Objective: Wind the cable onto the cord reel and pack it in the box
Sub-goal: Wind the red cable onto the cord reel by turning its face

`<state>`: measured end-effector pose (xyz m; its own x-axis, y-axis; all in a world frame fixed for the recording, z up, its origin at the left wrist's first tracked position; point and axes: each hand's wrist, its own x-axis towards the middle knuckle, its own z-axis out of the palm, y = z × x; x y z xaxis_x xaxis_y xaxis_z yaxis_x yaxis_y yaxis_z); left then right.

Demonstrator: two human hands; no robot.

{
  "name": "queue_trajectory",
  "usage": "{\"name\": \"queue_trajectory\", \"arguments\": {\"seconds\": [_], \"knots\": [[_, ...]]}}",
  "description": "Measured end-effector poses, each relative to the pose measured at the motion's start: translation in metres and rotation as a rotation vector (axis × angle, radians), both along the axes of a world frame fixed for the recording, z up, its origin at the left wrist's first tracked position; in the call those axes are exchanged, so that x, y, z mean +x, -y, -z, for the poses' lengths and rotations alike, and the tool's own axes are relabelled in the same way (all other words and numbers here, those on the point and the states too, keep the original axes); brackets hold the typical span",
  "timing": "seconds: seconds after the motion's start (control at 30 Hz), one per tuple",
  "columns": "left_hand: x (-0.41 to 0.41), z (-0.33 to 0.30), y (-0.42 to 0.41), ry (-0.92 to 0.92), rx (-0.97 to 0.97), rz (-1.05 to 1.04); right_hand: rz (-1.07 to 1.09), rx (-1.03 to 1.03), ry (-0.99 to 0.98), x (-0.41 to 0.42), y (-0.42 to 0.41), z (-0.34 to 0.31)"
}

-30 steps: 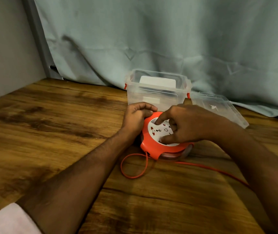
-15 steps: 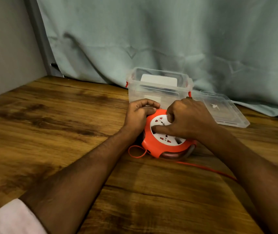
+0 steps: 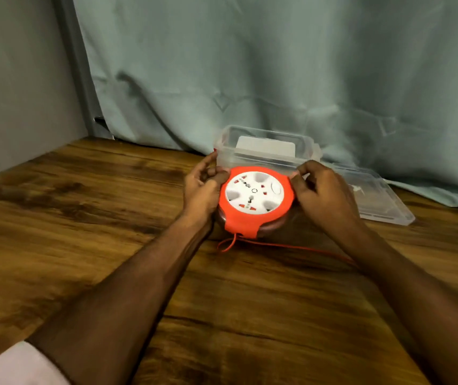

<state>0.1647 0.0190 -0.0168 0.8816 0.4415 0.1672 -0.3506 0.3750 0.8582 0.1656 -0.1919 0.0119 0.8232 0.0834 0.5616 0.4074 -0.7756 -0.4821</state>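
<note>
An orange cord reel (image 3: pixel 243 222) with a white socket face lies flat on the wooden table (image 3: pixel 83 218). My left hand (image 3: pixel 202 190) grips its left edge and my right hand (image 3: pixel 322 193) grips its right edge. A thin orange cable (image 3: pixel 291 247) leaves the reel's front, makes a small loop and runs right under my right forearm. Just behind the reel stands a clear plastic box (image 3: pixel 266 151), open, with a white label on its wall.
The box's clear lid (image 3: pixel 375 198) lies flat to the right of the box. A pale green curtain (image 3: pixel 277 65) hangs behind the table and a grey wall (image 3: pixel 14 79) stands at the left. Bare wood spreads to the left and front.
My right hand has left the white socket face, where it was turning it, and moved to the reel's right edge. The loose cable loop at the front has shrunk.
</note>
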Motion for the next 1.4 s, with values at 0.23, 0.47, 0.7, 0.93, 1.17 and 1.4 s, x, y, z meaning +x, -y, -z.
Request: {"name": "queue_trajectory", "arguments": {"seconds": [0.23,0.47,0.7,0.93,1.17,1.4], "knots": [[0.002,-0.001,-0.003,0.010,-0.209,-0.118,-0.497,-0.021,-0.780,-0.010,-0.001,0.008],[0.005,0.004,-0.003,-0.034,-0.186,-0.178,-0.911,-0.293,-0.609,-0.035,-0.022,0.013],[0.005,0.010,-0.003,-0.082,-0.030,-0.198,-0.778,-0.625,-0.863,-0.024,0.005,-0.023],[0.002,0.017,0.011,-0.127,0.240,-0.090,-0.535,-0.707,-0.735,-0.015,0.028,-0.049],[-0.007,0.013,0.019,-0.109,0.322,0.073,-0.367,-0.635,-0.254,-0.010,0.019,-0.045],[-0.014,0.012,0.020,-0.050,0.366,0.110,-0.345,-0.719,-0.185,-0.013,0.013,-0.033]]}}
